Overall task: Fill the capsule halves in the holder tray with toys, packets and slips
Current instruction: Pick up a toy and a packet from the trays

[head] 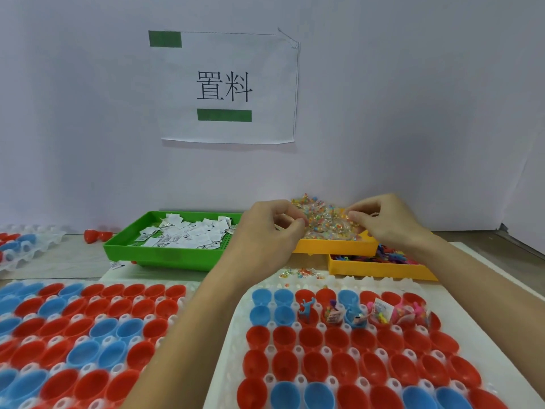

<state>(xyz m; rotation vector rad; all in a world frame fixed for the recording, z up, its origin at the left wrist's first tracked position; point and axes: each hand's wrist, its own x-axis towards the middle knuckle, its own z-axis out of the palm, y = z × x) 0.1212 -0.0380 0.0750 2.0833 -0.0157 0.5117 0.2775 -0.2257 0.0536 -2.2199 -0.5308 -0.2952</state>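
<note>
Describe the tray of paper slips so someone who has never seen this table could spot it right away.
Start at the paper sign on the back wall and look down to the table. The green tray sits left of both hands, filled with white slips; the neighbouring trays are yellow.

Two bare hands, the left hand (267,231) and the right hand (386,221), are seen over a workbench. Three bins are counted: one green bin (165,252) of white paper slips (188,233), one yellow bin (333,246) heaped with clear packets (327,219), and a second yellow bin (380,271) of coloured toy figures (389,255). Three white holder trays are visible: one at near right (233,329), one at near left (182,305), one at far left (44,243). In the right tray, five capsule halves (359,315) are filled. A few loose packets (300,273) are scattered, too small to count. One paper sign (227,87) is taped up.
</note>
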